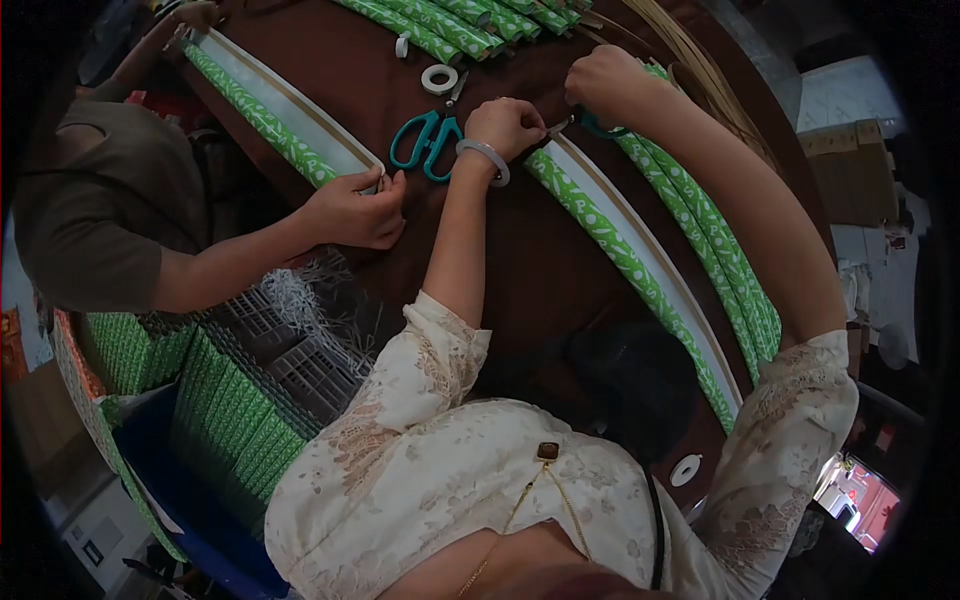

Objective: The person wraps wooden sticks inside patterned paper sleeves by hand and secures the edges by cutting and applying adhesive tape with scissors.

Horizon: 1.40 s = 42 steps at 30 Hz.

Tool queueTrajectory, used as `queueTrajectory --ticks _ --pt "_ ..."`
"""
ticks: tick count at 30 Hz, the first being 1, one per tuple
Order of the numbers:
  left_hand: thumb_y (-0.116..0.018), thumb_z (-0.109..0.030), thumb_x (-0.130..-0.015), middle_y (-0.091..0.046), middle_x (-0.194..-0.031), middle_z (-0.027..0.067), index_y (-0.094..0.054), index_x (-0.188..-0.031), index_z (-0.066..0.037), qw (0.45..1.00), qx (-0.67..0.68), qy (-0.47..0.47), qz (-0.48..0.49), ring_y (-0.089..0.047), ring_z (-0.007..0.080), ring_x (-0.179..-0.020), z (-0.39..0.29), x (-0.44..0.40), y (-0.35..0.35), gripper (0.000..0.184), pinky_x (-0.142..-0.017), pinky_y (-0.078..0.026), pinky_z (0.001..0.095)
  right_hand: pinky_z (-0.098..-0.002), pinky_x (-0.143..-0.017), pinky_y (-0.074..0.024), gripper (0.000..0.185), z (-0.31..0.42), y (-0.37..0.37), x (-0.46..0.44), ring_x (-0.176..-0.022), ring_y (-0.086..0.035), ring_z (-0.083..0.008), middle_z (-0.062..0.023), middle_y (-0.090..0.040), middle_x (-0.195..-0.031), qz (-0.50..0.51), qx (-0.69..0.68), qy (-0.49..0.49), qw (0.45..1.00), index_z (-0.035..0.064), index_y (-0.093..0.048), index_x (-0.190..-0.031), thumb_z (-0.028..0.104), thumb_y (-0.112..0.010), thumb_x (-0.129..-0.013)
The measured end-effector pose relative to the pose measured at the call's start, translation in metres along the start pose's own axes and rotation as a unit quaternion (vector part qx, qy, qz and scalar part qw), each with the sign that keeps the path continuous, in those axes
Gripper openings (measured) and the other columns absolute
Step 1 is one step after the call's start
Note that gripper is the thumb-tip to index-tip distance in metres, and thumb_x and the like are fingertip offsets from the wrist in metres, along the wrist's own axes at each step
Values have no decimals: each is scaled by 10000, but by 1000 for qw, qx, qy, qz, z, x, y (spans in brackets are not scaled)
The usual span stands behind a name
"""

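My left hand [505,128], with a pale bangle at the wrist, is closed in a pinch at the far end of a green and white patterned paper strip [620,245]. What sits between its fingertips is too small to make out. The strip lies lengthwise, its pale inner side showing with a tan band along it. My right hand [612,85] is closed on teal-handled scissors [598,128], mostly hidden by the hand. Their blades point left, close to my left fingertips and the strip's end. Folded green strips [700,225] lie under my right forearm.
Another pair of teal scissors [428,143] and a white tape roll [439,79] lie left of my left hand. A co-worker [110,200] at the left holds a similar strip [262,115]. Rolled green pieces [430,28] lie at the back. A blue bin [165,460] holds stacked green pieces.
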<state>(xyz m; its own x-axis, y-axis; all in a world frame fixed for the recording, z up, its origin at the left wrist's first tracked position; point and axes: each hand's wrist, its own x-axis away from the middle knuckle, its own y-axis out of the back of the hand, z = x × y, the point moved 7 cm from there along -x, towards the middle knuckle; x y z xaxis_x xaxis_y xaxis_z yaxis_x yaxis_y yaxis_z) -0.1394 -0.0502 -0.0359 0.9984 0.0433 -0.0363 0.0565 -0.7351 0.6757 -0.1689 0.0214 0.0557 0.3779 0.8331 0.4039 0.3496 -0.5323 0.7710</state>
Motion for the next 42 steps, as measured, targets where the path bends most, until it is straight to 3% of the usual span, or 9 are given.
queueTrajectory --ticks 3,12,19,21,27,36,40,42 --pt "-677 -224 -664 -658 -756 35 -693 -735 -165 1000 -15 -1 -2 -626 226 -748 0 0 -1 94 -678 -500 343 -318 -621 -475 143 3 9 3 -766 -622 -201 -9 -629 -726 -71 6 8 997 173 -644 -666 78 -670 -564" --pt "-680 -222 -658 -651 -785 45 -692 -740 -165 1000 -18 3 -5 -621 232 -771 -2 1 2 101 -689 -497 347 -318 -570 -466 109 10 17 6 -667 -627 -205 -33 -615 -638 -119 38 23 992 174 -640 -602 137 -582 -687" --pt "-685 -245 -673 -655 -812 70 -687 -762 -141 1000 -8 21 -20 -622 248 -790 -1 2 6 138 -713 -493 356 -317 -542 -462 104 7 12 13 -648 -628 -206 -37 -617 -625 -152 4 17 988 168 -643 -586 140 -584 -667" --pt "-685 -251 -678 -656 -821 77 -684 -774 -131 999 2 37 -27 -622 251 -797 0 4 10 154 -719 -492 360 -314 -618 -466 71 2 -3 9 -705 -622 -199 -25 -616 -683 -83 -10 -19 996 161 -649 -662 132 -588 -683" --pt "-683 -252 -683 -658 -816 89 -681 -791 -118 999 5 40 -21 -624 257 -803 -3 6 9 172 -736 -487 367 -292 -805 -406 161 -12 -7 24 -893 -543 -170 -1 -558 -884 -111 -29 18 993 176 -612 -889 130 -595 -736" --pt "-678 -257 -680 -658 -801 94 -682 -799 -115 998 -4 55 -7 -625 261 -801 -4 6 11 186 -744 -484 366 -251 -815 -370 198 -11 4 25 -945 -486 -119 40 -509 -953 -171 106 23 979 206 -560 -940 143 -575 -753" --pt "-679 -261 -682 -656 -818 100 -679 -807 -111 999 -3 50 -5 -624 260 -808 0 5 8 196 -741 -485 365 -280 -819 -385 253 -43 18 37 -947 -504 -157 2 -515 -948 -199 56 -37 978 194 -554 -996 115 -564 -756" --pt "-678 -261 -685 -656 -826 102 -678 -811 -108 999 -6 42 -8 -624 260 -810 3 3 8 199 -738 -485 363 -316 -813 -415 322 -54 35 63 -968 -515 -174 -17 -520 -936 -200 3 -127 972 188 -542 -1061 80 -553 -757"
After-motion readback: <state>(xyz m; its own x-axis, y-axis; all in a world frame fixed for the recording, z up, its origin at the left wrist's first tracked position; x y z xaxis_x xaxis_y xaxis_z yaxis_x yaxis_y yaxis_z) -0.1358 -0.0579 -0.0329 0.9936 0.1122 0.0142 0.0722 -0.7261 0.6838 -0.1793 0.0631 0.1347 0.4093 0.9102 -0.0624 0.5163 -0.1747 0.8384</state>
